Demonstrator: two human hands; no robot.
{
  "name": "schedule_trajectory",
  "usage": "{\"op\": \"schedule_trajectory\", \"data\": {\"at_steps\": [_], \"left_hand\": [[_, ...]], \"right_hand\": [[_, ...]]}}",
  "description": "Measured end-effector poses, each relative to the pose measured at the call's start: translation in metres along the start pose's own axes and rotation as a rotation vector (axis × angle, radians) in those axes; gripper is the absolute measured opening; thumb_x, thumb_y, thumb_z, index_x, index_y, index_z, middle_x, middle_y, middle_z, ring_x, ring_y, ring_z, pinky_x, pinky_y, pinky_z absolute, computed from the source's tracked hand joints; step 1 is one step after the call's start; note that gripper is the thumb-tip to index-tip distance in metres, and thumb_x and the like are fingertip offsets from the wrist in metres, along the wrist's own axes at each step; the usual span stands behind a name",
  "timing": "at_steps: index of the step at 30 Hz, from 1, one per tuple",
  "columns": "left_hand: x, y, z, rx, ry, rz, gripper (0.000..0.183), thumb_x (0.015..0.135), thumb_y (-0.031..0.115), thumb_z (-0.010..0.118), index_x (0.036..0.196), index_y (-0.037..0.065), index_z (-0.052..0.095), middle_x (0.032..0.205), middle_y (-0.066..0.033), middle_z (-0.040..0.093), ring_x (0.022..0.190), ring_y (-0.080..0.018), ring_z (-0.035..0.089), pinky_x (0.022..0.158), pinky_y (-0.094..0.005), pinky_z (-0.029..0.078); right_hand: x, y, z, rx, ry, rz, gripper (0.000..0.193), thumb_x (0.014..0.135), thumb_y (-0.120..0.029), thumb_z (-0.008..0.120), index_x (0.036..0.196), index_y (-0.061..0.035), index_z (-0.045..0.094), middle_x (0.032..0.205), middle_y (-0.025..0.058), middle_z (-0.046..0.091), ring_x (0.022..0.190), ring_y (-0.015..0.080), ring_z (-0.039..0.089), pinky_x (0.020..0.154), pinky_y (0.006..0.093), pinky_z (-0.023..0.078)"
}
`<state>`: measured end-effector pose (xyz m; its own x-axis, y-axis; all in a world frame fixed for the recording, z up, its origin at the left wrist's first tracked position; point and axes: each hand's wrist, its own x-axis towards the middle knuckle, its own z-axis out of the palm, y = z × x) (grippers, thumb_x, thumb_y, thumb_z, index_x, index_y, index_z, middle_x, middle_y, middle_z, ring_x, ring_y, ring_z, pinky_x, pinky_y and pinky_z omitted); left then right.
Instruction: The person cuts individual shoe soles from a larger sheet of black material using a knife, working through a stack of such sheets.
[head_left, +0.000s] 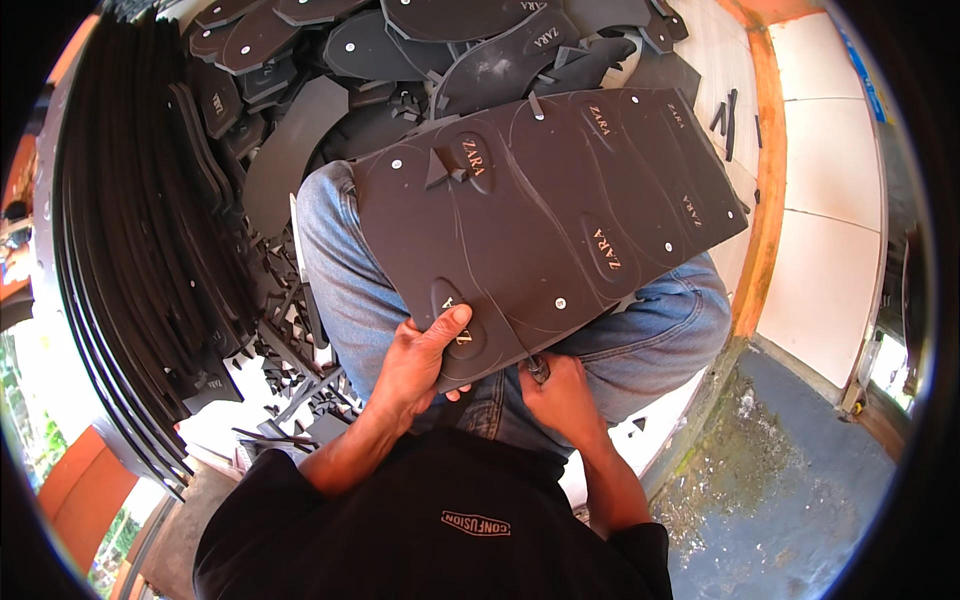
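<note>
A dark brown foam sheet (530, 220) lies tilted across my lap, marked with curved sole outlines, printed ovals and small white dots. My left hand (420, 360) grips its near left corner, thumb pressed on top and fingers curled underneath. At the near edge, my right hand (560, 395) is closed round a dark-handled knife (537, 369). Its thin blade meets the sheet along a line between two outlines, partly hard to make out. Small dark offcuts (445, 168) rest on top of the sheet toward the far left.
Cut sole pieces (380, 45) lie heaped beyond my knees. Tall stacks of dark sheets (140, 220) stand at the left, with many small scraps (300, 340) between them and my leg. At the right are an orange-edged tiled ledge (820, 170) and a grey-blue floor (780, 480).
</note>
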<state>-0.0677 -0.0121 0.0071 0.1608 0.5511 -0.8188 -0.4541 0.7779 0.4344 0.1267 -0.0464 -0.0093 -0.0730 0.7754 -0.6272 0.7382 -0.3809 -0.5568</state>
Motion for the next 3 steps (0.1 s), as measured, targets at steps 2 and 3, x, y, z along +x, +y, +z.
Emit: {"op": "schedule_trajectory", "data": {"at_steps": [2,3], "left_hand": [[-0.0013,0.0030,0.0014,0.010,0.010,-0.025,0.030,0.086,0.033,0.063,0.090,0.004,0.058,0.062,-0.0054,0.059,0.039,-0.0134,0.053,0.028,-0.0228,0.038],[-0.0014,0.0034,0.0013,0.015,0.016,-0.029,0.030,0.085,0.033,0.064,0.091,0.004,0.058,0.063,-0.0055,0.059,0.039,-0.0138,0.053,0.028,-0.0225,0.038]], "right_hand": [[0.0054,-0.0022,-0.0002,-0.011,-0.013,-0.018,0.027,0.075,-0.019,0.061,0.086,0.0066,0.062,0.081,0.0290,0.061,0.084,0.0471,0.057,0.081,0.0486,0.045],[0.0059,-0.0024,-0.0001,-0.011,-0.016,-0.018,0.027,0.075,-0.019,0.061,0.086,0.0066,0.062,0.081,0.0290,0.061,0.084,0.0471,0.057,0.081,0.0486,0.045]]}}
